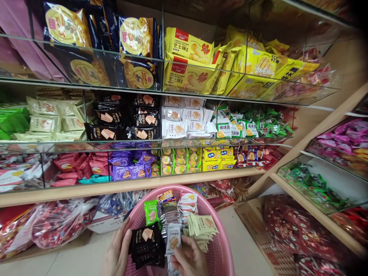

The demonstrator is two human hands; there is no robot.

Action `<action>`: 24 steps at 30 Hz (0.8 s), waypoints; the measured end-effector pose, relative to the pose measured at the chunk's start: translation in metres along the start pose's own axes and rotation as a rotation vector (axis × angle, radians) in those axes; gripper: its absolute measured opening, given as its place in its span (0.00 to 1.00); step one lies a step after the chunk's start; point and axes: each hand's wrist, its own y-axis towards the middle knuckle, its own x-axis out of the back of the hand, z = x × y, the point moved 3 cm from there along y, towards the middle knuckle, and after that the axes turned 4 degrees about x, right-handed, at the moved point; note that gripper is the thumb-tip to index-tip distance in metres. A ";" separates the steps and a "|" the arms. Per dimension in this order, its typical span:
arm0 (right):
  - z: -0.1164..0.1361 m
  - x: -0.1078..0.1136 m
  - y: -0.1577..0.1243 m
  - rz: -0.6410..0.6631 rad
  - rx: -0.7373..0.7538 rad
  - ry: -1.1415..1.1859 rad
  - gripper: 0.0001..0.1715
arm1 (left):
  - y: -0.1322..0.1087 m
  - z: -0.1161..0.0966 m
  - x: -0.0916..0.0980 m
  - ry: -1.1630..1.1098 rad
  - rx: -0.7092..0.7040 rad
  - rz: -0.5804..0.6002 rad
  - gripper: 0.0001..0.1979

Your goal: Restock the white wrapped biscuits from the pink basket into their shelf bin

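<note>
Over pink basket (221, 245) — left hand (116, 255) gripping black packets (146, 243), right hand (189, 260) pinching silver packet (173, 239); best keep stacks squared — sorted by kind.

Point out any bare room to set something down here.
Bare floor left of the pink basket, and a strip to its right before the red packets. The basket is crowded where the left hand and right hand hold packets; shelf bins are full.
</note>
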 end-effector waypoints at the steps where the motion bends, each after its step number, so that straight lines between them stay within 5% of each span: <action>1: 0.000 0.000 -0.001 -0.001 0.007 0.005 0.44 | 0.000 0.001 0.000 0.000 0.005 0.000 0.26; 24: 0.019 0.009 -0.002 0.120 -0.039 -0.176 0.41 | 0.002 0.012 -0.002 -0.019 0.014 -0.003 0.27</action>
